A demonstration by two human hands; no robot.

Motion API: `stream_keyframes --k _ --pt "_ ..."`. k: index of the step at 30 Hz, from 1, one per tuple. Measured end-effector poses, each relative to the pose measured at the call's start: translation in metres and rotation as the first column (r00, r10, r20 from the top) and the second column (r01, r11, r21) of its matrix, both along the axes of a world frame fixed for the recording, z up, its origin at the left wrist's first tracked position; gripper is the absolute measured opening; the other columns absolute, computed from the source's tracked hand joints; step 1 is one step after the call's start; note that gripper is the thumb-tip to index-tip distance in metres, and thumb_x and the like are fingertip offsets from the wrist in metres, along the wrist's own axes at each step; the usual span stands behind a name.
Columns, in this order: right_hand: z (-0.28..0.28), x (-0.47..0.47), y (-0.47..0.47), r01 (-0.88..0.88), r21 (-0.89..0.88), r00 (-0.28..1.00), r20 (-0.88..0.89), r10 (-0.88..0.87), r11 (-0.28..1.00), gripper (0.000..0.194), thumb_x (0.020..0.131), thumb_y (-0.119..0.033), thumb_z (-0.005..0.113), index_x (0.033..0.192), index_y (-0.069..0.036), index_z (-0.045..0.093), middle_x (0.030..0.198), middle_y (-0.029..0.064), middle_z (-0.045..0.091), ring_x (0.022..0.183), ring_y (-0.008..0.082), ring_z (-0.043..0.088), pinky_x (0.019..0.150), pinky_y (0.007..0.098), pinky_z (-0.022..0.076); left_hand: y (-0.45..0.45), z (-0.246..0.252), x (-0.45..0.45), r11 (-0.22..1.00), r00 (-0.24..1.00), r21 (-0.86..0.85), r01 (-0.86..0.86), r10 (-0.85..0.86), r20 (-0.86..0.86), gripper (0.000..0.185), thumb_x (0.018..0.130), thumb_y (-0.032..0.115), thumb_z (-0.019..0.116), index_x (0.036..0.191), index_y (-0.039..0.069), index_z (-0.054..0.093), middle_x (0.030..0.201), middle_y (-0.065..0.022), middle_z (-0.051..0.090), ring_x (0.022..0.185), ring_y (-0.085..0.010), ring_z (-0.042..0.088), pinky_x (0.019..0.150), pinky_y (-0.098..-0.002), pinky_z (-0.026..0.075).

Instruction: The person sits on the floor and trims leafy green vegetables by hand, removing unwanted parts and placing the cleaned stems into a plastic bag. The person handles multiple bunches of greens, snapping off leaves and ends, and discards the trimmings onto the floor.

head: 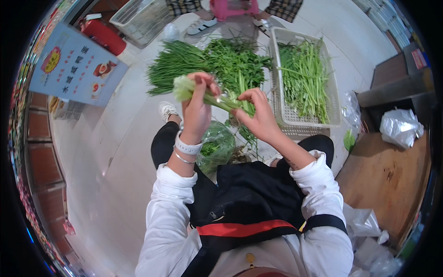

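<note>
A bunch of celery (226, 102) is held up in the air, its pale base pointing left. My left hand (198, 110) wraps around it just below that base. The thumb and fingers of my right hand (261, 119) pinch the stalks further along. Beneath and beyond them, leafy celery (238, 57) is heaped on the tiled floor beside a spread of thin green chives (178, 62). To the right, a white plastic crate (275, 74) contains celery stalks (306, 83). Between my legs sits a clear plastic bag (216, 149) with greens inside.
Another person's shoes (201, 26) and a pink stool (233, 8) are beyond the heap. A white basket (142, 20), a red fire extinguisher (104, 36) and a printed sign (78, 65) stand at the left. At the right is a wooden board (384, 176) with a plastic bag (401, 128).
</note>
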State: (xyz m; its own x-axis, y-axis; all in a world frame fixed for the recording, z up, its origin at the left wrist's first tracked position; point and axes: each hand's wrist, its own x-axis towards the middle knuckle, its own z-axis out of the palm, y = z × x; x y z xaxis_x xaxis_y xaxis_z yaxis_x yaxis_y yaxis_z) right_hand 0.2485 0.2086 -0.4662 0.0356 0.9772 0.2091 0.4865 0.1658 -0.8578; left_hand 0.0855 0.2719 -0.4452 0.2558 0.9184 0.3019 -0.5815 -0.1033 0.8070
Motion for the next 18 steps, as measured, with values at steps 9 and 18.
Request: stream_keyframes --k 9,18 --pt "0.011 0.012 -0.019 -0.664 -0.329 0.318 -0.937 -0.145 0.672 0.025 0.096 -0.027 0.05 0.114 -0.01 0.052 0.094 0.0017 0.059 0.075 0.0094 0.059 0.064 0.0244 0.0493 -0.045 -0.003 0.029 0.231 0.578 0.904 0.359 0.705 -0.41 0.029 0.075 0.025 0.067 0.103 0.025 0.064 0.125 -0.0023 0.051 0.122 -0.0238 0.043 0.11 -0.0561 0.022" --pt "0.015 0.1 0.014 -0.179 -0.486 0.47 -0.806 -0.36 0.855 0.015 0.096 -0.018 0.051 0.103 -0.004 0.05 0.079 0.0037 0.055 0.059 0.0111 0.055 0.054 0.0252 0.0514 -0.041 -0.008 0.043 0.482 0.36 0.738 0.472 0.659 -0.66 0.087 0.064 0.02 0.081 0.139 0.02 0.037 0.148 -0.0094 0.027 0.136 -0.0309 0.025 0.11 -0.063 0.013"
